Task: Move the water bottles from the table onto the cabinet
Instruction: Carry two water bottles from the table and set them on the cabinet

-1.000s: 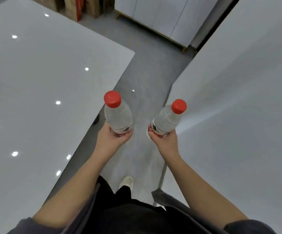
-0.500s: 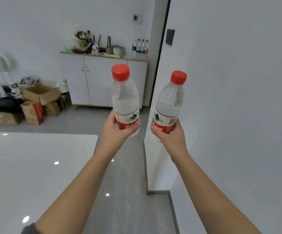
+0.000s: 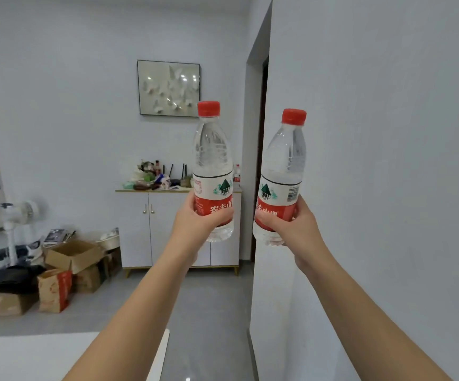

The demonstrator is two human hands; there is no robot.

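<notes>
- The left hand [image 3: 195, 220] is wrapped around the lower part of an upright bottle [image 3: 212, 171] with a red cap.
- The right hand [image 3: 295, 229] grips a second bottle [image 3: 282, 177], tilted slightly, close to the wall [image 3: 387, 160].
- Both bottles are held in the air, apart.
- The cabinet [image 3: 165, 224] stands across the room, clutter on its top.
- The table [image 3: 30, 356] corner shows at the bottom left.
</notes>
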